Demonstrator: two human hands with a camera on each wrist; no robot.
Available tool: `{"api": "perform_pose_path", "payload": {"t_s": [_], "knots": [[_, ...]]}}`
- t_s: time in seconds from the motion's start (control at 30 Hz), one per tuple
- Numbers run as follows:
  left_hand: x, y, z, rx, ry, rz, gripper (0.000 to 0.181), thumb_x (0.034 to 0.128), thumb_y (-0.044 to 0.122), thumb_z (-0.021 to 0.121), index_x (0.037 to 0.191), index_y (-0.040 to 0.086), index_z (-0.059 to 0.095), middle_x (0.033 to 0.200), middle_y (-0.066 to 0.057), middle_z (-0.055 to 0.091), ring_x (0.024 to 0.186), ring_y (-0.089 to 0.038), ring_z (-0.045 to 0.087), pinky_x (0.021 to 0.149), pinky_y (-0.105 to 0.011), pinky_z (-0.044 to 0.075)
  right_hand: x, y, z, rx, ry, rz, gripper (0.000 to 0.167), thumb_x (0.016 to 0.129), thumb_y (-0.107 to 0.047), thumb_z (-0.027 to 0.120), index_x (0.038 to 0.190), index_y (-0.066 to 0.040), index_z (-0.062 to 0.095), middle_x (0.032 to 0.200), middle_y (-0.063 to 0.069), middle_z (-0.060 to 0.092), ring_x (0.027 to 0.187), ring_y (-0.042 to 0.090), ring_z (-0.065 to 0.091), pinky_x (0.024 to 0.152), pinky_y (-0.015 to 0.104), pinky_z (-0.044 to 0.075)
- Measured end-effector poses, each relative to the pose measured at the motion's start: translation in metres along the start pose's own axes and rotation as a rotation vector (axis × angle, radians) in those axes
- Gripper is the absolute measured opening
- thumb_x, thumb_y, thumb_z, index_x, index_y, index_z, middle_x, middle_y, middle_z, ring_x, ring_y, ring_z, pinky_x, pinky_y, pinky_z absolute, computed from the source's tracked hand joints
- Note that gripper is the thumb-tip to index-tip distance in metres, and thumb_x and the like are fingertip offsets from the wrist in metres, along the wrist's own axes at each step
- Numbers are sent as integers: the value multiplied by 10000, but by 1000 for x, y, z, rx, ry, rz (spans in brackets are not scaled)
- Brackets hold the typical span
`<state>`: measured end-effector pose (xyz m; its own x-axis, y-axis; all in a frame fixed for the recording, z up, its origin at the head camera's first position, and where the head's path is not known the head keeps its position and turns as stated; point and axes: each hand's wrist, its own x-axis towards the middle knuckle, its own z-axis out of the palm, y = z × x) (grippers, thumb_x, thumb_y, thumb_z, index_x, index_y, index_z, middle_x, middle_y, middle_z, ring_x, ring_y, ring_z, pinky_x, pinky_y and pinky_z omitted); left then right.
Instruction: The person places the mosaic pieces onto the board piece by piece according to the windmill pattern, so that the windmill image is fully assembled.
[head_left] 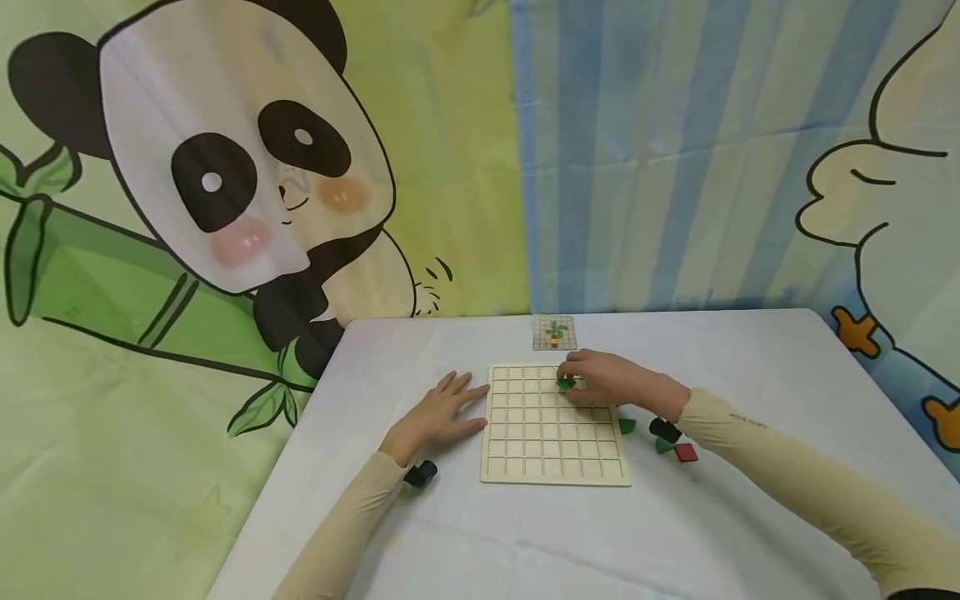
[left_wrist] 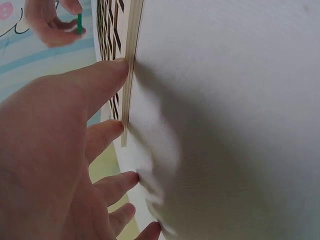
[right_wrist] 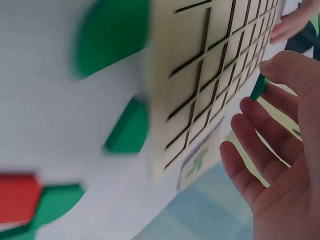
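Right of the grid board (head_left: 555, 448), I see a red piece (head_left: 686, 452) and loose green pieces (head_left: 627, 426) on the white table (head_left: 738, 371). At the board's left edge, the person's left hand (head_left: 437, 415) rests with fingers spread apart; over the board's far part, the right hand (head_left: 613, 380) pinches a green piece (head_left: 566, 384) between thumb and finger, and beyond the board lies a pattern card (head_left: 554, 332).

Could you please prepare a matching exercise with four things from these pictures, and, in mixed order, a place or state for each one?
1. Left hand
2. Right hand
3. Small pattern card
4. Red piece

A. On the table, beyond the far edge of the grid board
B. Pinches a green piece
C. On the table, right of the grid board
D. Touches the left edge of the grid board

Pairs: 1-D, 2-B, 3-A, 4-C
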<state>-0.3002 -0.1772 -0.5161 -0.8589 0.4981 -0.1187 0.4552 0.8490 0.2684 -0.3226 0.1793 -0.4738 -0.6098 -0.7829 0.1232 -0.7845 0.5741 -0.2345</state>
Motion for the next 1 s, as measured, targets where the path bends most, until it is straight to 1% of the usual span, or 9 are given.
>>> {"api": "perform_pose_path", "payload": {"t_s": [0.07, 0.13, 0.3, 0.43, 0.6, 0.7, 0.77, 0.9, 1.0], "knots": [[1, 0, 1, -2, 0, 1, 681, 965, 619, 531, 1560, 329, 376, 1674, -115, 227, 1558, -395, 117, 1211, -608, 230, 11, -1, 7, -23, 5, -39, 215, 954, -162, 690, 1166, -123, 693, 1113, 59, 636, 986, 219, 624, 823, 388, 546], [1, 0, 1, -2, -5, 0, 682, 966, 624, 524, 1563, 335, 367, 1677, -107, 219, 1560, -386, 112, 1213, -605, 228, 19, -2, 12, -22, -6, -51, 217, 964, -135, 670, 1179, -128, 701, 1146, 71, 632, 1010, 226, 609, 848, 403, 539], [2, 1, 1, -11, -6, 7, 668, 971, 606, 530, 1559, 330, 378, 1674, -119, 227, 1556, -398, 124, 1211, -606, 231, 24, 2, 21, 11, -51, -25, 260, 988, -107, 615, 1237, -128, 686, 1226, 96, 625, 1081, 259, 593, 899, 442, 525], [2, 2, 0, 1, -4, -4, 674, 966, 618, 530, 1559, 338, 376, 1674, -111, 231, 1556, -391, 131, 1214, -598, 234, 23, 5, 26, -3, 7, -8, 251, 975, -161, 660, 1221, -113, 681, 1210, 100, 627, 1081, 263, 604, 895, 439, 531], [2, 1, 0, 12, -9, -16, 681, 961, 623, 534, 1560, 342, 372, 1676, -105, 227, 1560, -379, 126, 1218, -590, 234, 27, 3, 32, -51, 69, 9, 170, 955, -213, 706, 1104, -134, 718, 1173, 93, 625, 1075, 261, 614, 892, 412, 543], [2, 0, 0, 11, -3, -9, 675, 964, 611, 540, 1557, 332, 381, 1673, -113, 234, 1557, -387, 133, 1213, -597, 239, 30, -2, 31, -52, 81, 47, 130, 945, -216, 720, 1052, -141, 724, 1146, 87, 625, 1064, 272, 618, 890, 414, 549], [2, 0, 1, 14, 1, -6, 673, 966, 606, 542, 1557, 327, 383, 1671, -116, 238, 1555, -392, 137, 1209, -601, 244, 30, -6, 29, -23, 76, 79, 144, 940, -212, 725, 1059, -130, 720, 1151, 95, 621, 1073, 289, 615, 893, 428, 548], [2, 1, -1, 6, 8, 2, 666, 965, 588, 559, 1550, 310, 403, 1662, -131, 255, 1547, -409, 153, 1200, -612, 253, 23, -2, 19, 61, 57, 144, 273, 968, -238, 689, 1197, -89, 683, 1230, 121, 596, 1112, 305, 597, 908, 450, 529], [2, 2, -3, 4, 5, 3, 661, 965, 580, 564, 1546, 304, 412, 1658, -139, 262, 1545, -417, 156, 1196, -619, 255, 6, 8, 3, 116, 59, 214, 318, 987, -219, 660, 1259, -54, 658, 1247, 145, 605, 1119, 324, 605, 923, 478, 521]]}}
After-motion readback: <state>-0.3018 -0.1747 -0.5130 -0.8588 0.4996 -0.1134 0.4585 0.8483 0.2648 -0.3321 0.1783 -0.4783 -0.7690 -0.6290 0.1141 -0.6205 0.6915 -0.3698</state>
